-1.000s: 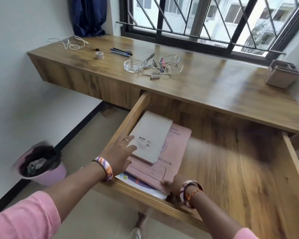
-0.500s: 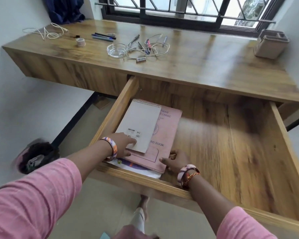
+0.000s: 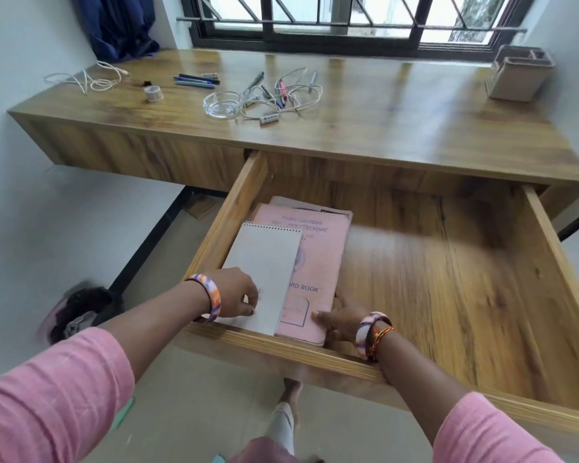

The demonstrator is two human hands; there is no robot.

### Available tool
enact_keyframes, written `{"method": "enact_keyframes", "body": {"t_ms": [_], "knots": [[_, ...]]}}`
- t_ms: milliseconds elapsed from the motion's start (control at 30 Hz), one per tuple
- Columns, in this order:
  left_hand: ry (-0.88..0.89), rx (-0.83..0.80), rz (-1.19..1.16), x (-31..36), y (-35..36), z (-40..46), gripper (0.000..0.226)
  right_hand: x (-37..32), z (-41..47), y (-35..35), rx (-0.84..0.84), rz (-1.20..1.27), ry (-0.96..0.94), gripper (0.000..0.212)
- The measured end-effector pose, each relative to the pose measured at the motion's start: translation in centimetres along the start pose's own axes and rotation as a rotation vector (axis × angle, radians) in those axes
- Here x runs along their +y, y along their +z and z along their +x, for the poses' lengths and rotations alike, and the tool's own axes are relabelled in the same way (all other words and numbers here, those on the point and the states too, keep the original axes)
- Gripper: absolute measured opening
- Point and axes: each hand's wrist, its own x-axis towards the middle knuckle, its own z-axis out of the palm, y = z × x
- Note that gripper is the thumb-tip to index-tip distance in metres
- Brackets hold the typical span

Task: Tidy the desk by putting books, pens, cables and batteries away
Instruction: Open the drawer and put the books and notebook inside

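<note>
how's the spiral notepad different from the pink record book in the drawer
The spiral notepad is grey-white with wire binding along its top edge; the pink record book is pink with printed lettering and no spiral. The notepad is smaller and lies on top of the record book, covering its left part. The left hand touches the notepad; the right hand touches the record book's near right corner. Both lie flat in the open drawer, at its left side.

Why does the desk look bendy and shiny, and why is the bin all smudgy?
Head view: the wide lens curves the desk edges; window light glares off its top; the bin at the left edge is motion-blurred, and so is the drawer floor; the pens and both hands, left and right, on the books stay fairly sharp.
</note>
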Motion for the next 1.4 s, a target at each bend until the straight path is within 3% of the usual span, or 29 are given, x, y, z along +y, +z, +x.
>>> {"method": "enact_keyframes", "body": {"t_ms": [200,300,400,467,533,600,633,733,833,933,1033,1167,1300,1400], "knots": [[-0.022,0.048,0.016,0.4,0.4,0.3,0.035,0.1,0.5,-0.3,-0.074,-0.206,-0.015,0.047],[-0.013,0.031,0.038,0.6,0.4,0.1,0.040,0.9,1.5,0.2,0.059,-0.596,-0.088,0.047],[-0.014,-0.020,0.044,0.6,0.5,0.0,0.045,1.2,2.1,0.7,0.195,-0.696,-0.089,0.046],[-0.012,-0.027,0.028,0.6,0.6,-0.3,0.047,0.5,2.2,0.5,0.300,-0.615,-0.130,0.031],[-0.001,-0.028,-0.026,0.4,0.6,-0.6,0.052,-0.4,2.7,-0.2,0.424,-0.257,-0.120,0.027],[0.026,-0.036,-0.127,0.1,0.9,-0.9,0.061,-1.4,3.7,-0.8,0.357,0.245,-0.083,0.022],[0.028,-0.031,-0.173,0.1,1.0,-1.1,0.065,-1.8,4.3,-1.0,0.307,0.365,-0.070,0.024],[-0.052,0.215,-0.039,-0.5,1.1,-1.1,0.071,-2.2,5.1,-1.1,0.235,0.260,-0.129,0.019],[-0.249,0.474,0.057,-2.6,0.2,0.1,0.075,-1.9,4.9,-1.4,0.179,0.168,-0.200,0.025],[-0.414,0.517,-0.105,-4.3,-0.8,1.4,0.078,-1.1,4.6,-2.2,0.057,0.241,-0.185,0.021],[-0.470,0.486,-0.339,-4.9,-1.1,2.6,0.068,-1.1,4.4,-2.8,-0.001,0.260,-0.165,0.018],[-0.527,0.502,-0.524,-4.5,-2.3,3.8,0.047,-2.4,5.6,-4.0,0.006,0.076,-0.132,0.040],[-0.573,0.515,-0.534,-4.7,-3.2,5.0,0.038,-4.5,7.5,-5.5,-0.016,-0.252,-0.022,0.041],[-0.587,0.473,-0.548,-5.2,-2.5,5.5,0.043,-6.7,9.5,-5.7,0.370,-0.433,-0.126,0.047]]}}
